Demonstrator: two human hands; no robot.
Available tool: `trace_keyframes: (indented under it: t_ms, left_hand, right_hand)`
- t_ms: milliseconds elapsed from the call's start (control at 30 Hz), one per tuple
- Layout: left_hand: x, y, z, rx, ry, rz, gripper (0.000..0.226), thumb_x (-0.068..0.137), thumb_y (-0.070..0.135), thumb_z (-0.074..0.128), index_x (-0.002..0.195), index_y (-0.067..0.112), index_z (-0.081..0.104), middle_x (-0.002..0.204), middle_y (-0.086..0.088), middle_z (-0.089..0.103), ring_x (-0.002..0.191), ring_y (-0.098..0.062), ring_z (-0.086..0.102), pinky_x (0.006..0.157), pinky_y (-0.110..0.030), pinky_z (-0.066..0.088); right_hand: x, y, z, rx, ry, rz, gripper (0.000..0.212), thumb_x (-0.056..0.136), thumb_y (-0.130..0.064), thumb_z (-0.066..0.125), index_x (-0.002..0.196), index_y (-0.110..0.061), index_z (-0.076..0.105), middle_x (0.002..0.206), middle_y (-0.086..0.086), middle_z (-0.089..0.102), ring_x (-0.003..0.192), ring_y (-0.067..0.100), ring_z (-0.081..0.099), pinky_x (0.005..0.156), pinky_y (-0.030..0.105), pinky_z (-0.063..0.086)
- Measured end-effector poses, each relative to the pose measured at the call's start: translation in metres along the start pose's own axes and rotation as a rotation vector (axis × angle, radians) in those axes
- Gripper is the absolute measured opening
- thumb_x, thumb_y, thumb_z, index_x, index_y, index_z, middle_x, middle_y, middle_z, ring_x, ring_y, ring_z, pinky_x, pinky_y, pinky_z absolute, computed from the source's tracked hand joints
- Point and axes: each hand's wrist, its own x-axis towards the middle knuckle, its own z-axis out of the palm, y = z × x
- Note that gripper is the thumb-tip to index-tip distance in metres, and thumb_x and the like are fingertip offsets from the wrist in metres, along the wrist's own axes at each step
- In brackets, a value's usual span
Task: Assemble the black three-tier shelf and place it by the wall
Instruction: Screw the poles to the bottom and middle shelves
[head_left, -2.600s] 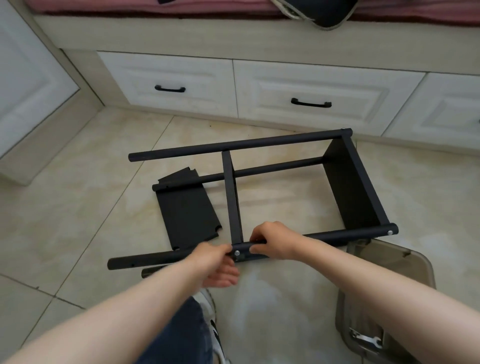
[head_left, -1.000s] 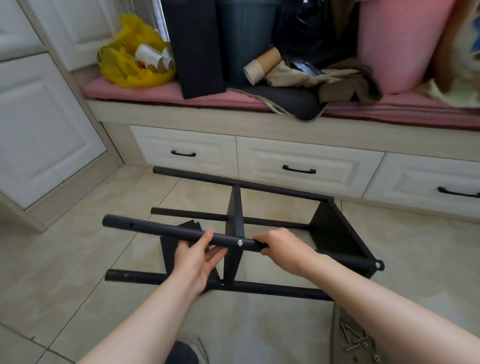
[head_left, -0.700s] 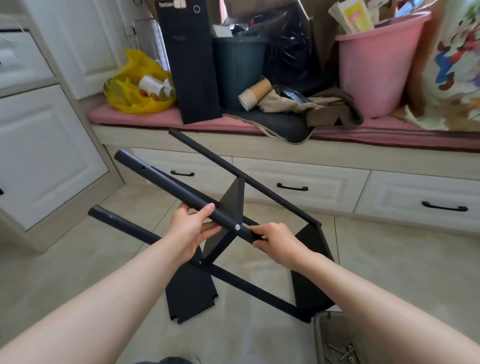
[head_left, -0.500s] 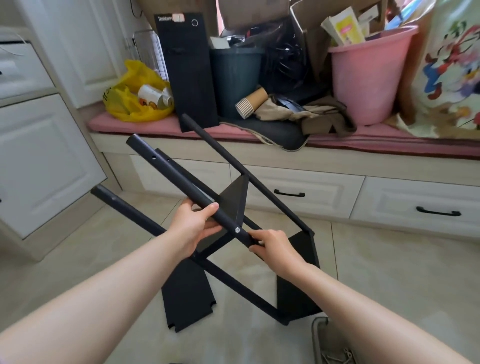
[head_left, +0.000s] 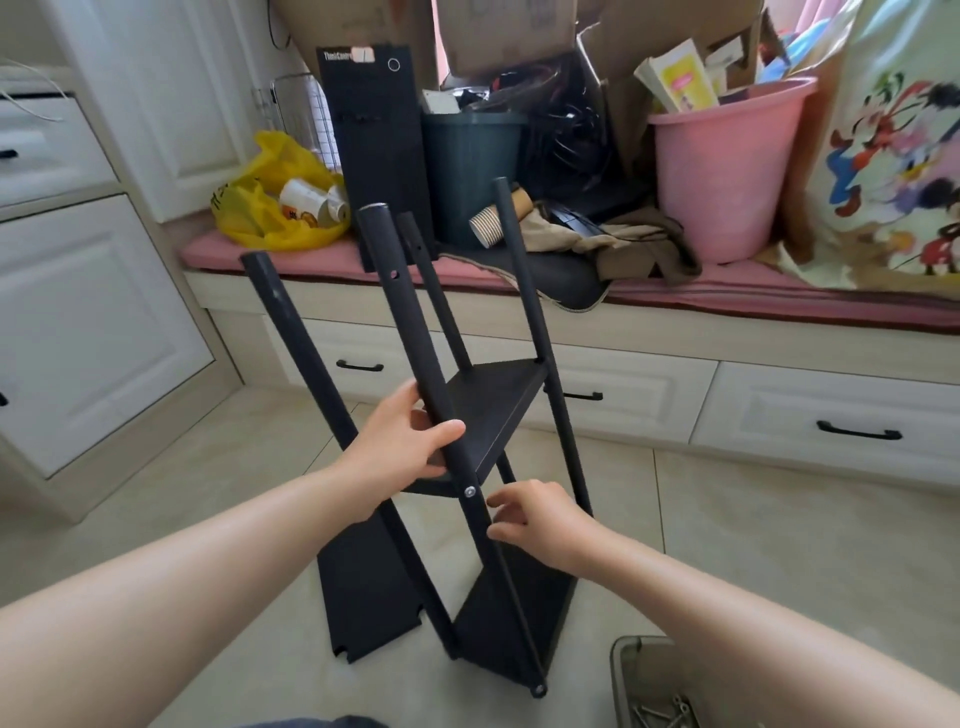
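Observation:
The black shelf frame (head_left: 400, 312) stands nearly upright on the tiled floor, its several round posts pointing up. A middle tier board (head_left: 493, 405) and a bottom tier board (head_left: 509, 629) are fixed between the posts. My left hand (head_left: 405, 447) grips the nearest post just above the middle tier. My right hand (head_left: 535, 519) sits just below the screw on that post, fingers spread and touching it lightly. A loose black shelf board (head_left: 363, 587) lies flat on the floor behind the frame's left side.
A grey plastic tray (head_left: 623, 675) with screws lies at the bottom right. Behind stands a window seat with white drawers (head_left: 613, 395), a pink cushion, a pink bucket (head_left: 727, 166), a black computer tower (head_left: 379, 150) and a yellow bag (head_left: 270, 202). White cabinets (head_left: 78, 312) line the left.
The frame has swung from lying flat on the floor to standing almost upright on its bottom tier. My right hand has loosened from a full grip to a light touch.

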Motion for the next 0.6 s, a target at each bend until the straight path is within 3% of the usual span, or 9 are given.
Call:
trace_keyframes:
  t_ms: [167,267,333,433,533,600]
  left_hand:
    - [-0.022,0.003,-0.010,0.156,-0.086,0.081,0.026,0.095,0.017,0.069,0.116,0.027,0.057,0.103,-0.005,0.070,0.093,-0.019,0.075,0.079,-0.039,0.063]
    - [-0.040,0.001,-0.016,0.235,-0.093,0.148,0.026,0.093,0.020,0.072,0.112,0.033,0.060,0.094,-0.002,0.073,0.087,-0.017,0.074,0.078,-0.027,0.060]
    - [-0.053,-0.004,-0.018,0.256,-0.095,0.190,0.025,0.093,0.024,0.073,0.110,0.038,0.061,0.092,0.000,0.073,0.082,-0.016,0.073,0.075,-0.023,0.056]
    - [-0.064,-0.005,-0.019,0.267,-0.156,0.231,0.028,0.092,0.026,0.074,0.103,0.048,0.061,0.092,0.004,0.071,0.079,-0.017,0.070,0.081,-0.027,0.057]
    - [-0.070,0.000,-0.021,0.257,-0.212,0.275,0.028,0.092,0.025,0.075,0.099,0.048,0.061,0.086,0.007,0.067,0.077,-0.018,0.066,0.085,-0.035,0.058]
    - [-0.072,0.004,-0.023,0.247,-0.242,0.292,0.024,0.091,0.026,0.076,0.097,0.046,0.062,0.084,0.009,0.065,0.080,-0.023,0.067,0.086,-0.038,0.059]
  right_hand:
    - [-0.018,0.009,-0.042,-0.156,0.029,0.058,0.040,0.092,-0.033,0.070,0.127,-0.013,0.064,0.122,0.003,0.069,0.112,0.016,0.064,0.098,0.025,0.048]
    - [-0.029,0.017,-0.071,-0.207,0.073,0.115,0.034,0.094,-0.035,0.066,0.121,-0.014,0.068,0.120,0.001,0.069,0.110,0.017,0.063,0.091,0.022,0.045]
    - [-0.035,0.023,-0.085,-0.194,0.105,0.152,0.028,0.096,-0.036,0.063,0.113,-0.016,0.071,0.113,0.000,0.071,0.104,0.016,0.064,0.088,0.025,0.047]
    - [-0.037,0.033,-0.097,-0.134,0.153,0.221,0.028,0.100,-0.035,0.055,0.106,-0.012,0.070,0.105,0.002,0.072,0.100,0.022,0.066,0.084,0.035,0.054]
    - [-0.034,0.036,-0.105,-0.060,0.177,0.312,0.040,0.101,-0.037,0.050,0.117,-0.002,0.063,0.112,0.015,0.068,0.100,0.034,0.066,0.084,0.046,0.059]
    - [-0.030,0.036,-0.109,0.003,0.189,0.364,0.049,0.101,-0.040,0.050,0.135,-0.005,0.050,0.124,0.012,0.061,0.103,0.032,0.064,0.085,0.045,0.059]
